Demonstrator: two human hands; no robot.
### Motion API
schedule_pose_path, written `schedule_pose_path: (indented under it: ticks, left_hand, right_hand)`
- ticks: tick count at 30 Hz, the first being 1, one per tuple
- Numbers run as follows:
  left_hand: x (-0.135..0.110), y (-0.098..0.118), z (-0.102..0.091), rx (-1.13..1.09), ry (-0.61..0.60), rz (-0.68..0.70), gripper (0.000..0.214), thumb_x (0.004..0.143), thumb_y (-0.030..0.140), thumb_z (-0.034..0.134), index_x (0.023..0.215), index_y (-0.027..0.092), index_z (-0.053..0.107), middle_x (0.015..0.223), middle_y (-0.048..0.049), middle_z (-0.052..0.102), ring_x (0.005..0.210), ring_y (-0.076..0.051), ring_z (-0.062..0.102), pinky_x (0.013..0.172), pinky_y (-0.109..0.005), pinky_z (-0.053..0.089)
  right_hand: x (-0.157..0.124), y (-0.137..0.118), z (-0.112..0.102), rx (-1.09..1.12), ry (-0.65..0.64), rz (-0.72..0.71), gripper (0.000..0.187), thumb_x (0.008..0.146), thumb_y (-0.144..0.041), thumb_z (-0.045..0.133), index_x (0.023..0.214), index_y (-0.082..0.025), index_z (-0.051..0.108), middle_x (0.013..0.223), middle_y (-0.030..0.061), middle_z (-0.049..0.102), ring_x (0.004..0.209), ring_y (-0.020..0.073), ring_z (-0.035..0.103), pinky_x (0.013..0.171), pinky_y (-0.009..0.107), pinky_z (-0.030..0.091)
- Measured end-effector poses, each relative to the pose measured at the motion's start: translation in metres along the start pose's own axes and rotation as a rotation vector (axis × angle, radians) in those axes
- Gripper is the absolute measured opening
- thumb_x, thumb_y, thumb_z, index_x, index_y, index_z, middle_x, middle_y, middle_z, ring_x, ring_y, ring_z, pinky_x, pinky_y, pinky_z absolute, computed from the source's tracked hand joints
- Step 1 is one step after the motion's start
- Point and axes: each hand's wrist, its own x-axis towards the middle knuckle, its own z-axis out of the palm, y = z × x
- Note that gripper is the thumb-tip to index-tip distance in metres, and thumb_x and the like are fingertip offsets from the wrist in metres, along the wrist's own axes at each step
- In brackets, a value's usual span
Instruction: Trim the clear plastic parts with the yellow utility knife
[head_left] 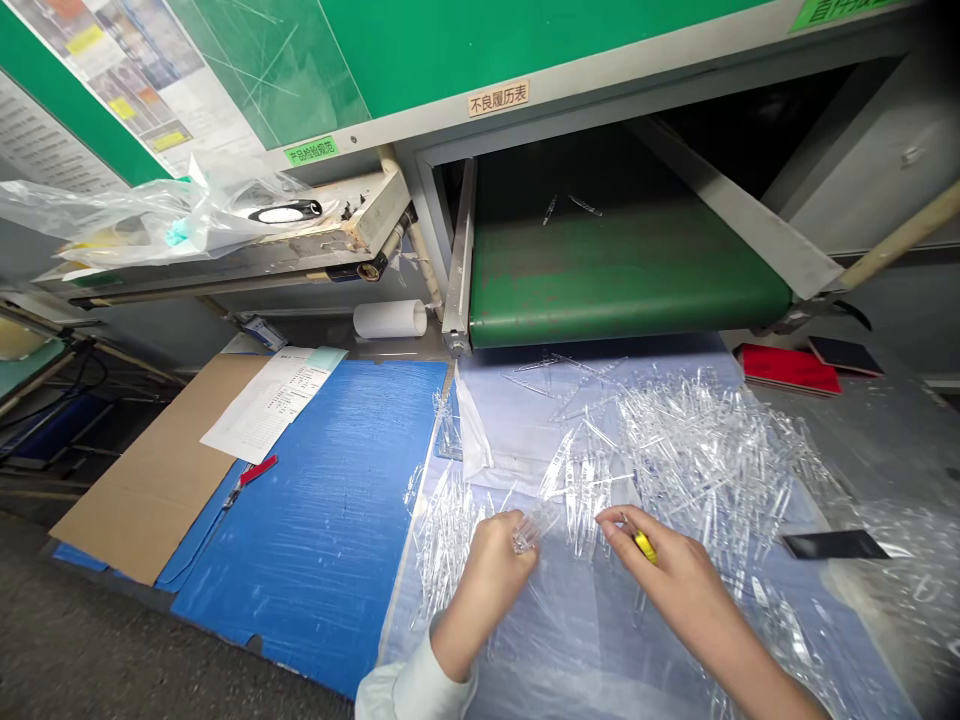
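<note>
A clear plastic piece [527,534] is pinched in the left hand [487,590], while the right hand [667,570] grips a small yellow tool [644,546], both over a heap of clear plastic spikes [697,460] on a plastic sheet [540,640], before a green conveyor belt [622,280].

Counted two hands: left hand [491,580], right hand [675,575]. Left held one clear plastic piece [529,535]; right held one yellow object [643,546]. Around the grip lay loose clear pieces [697,450], too many to count. Well ahead were two clear slivers [550,208] on one green conveyor belt [630,280]. Left of the grip: one blue corrugated sheet [315,530].
</note>
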Motion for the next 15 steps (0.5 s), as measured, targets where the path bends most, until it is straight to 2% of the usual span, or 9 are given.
schedule_pose_path:
  ticks: [2,4,6,9,11,13,15]
  left_hand:
    - [-0.008,0.008,-0.003,-0.150,-0.060,0.009,0.003,0.072,0.015,0.059,0.073,0.017,0.061,0.071,-0.0011,0.061,0.068,-0.017,0.058,0.065,-0.026,0.043]
    - [-0.015,0.014,-0.003,-0.301,-0.136,-0.005,0.010,0.068,0.025,0.065,0.072,0.016,0.062,0.063,0.0014,0.057,0.051,-0.012,0.050,0.050,-0.023,0.038]
    - [-0.020,0.016,-0.003,-0.451,-0.155,-0.030,0.020,0.066,0.032,0.067,0.074,0.015,0.061,0.056,0.0039,0.051,0.041,-0.007,0.039,0.042,-0.021,0.030]
    - [-0.025,0.016,-0.008,-0.657,-0.062,-0.059,0.029,0.074,0.044,0.060,0.080,0.016,0.054,0.054,0.0069,0.044,0.040,-0.004,0.030,0.042,-0.019,0.024]
    - [-0.029,0.018,-0.010,-0.756,-0.039,-0.065,0.033,0.078,0.049,0.055,0.077,0.017,0.050,0.052,0.0068,0.043,0.043,-0.005,0.034,0.047,-0.019,0.028]
    - [-0.035,0.022,-0.011,-0.874,-0.107,-0.060,0.036,0.078,0.051,0.059,0.071,0.017,0.047,0.049,0.0062,0.043,0.048,-0.007,0.044,0.054,-0.020,0.035]
    - [-0.041,0.028,-0.009,-1.010,-0.226,-0.055,0.039,0.074,0.050,0.068,0.069,0.018,0.045,0.047,0.0070,0.044,0.046,-0.007,0.047,0.055,-0.021,0.037]
  right_hand:
    - [0.002,-0.004,0.007,0.104,-0.065,0.009,0.028,0.073,-0.048,0.055,0.080,-0.022,0.064,0.054,-0.0014,0.058,0.054,0.0188,0.055,0.056,0.029,0.040]
    - [0.004,-0.009,0.012,0.223,-0.132,0.007,0.028,0.070,-0.049,0.058,0.069,-0.021,0.061,0.052,-0.0015,0.057,0.054,0.0172,0.055,0.057,0.029,0.041]
    - [0.005,-0.014,0.012,0.338,-0.165,0.025,0.033,0.070,-0.052,0.059,0.062,-0.020,0.055,0.052,-0.0018,0.054,0.049,0.0133,0.049,0.052,0.026,0.038]
    - [0.003,-0.022,0.000,0.488,-0.170,0.096,0.040,0.071,-0.059,0.059,0.069,-0.019,0.053,0.050,-0.0057,0.047,0.039,0.0060,0.030,0.042,0.022,0.025]
    - [0.001,-0.027,-0.009,0.568,-0.188,0.138,0.043,0.071,-0.060,0.062,0.071,-0.019,0.051,0.049,-0.0076,0.044,0.038,0.0034,0.022,0.041,0.021,0.018]
    - [-0.003,-0.034,-0.015,0.625,-0.221,0.163,0.044,0.069,-0.059,0.066,0.067,-0.018,0.050,0.047,-0.0086,0.042,0.038,0.0022,0.021,0.041,0.021,0.015]
    - [-0.006,-0.039,-0.017,0.663,-0.255,0.180,0.044,0.068,-0.057,0.069,0.065,-0.018,0.048,0.045,-0.0098,0.040,0.038,0.0017,0.020,0.041,0.021,0.013]
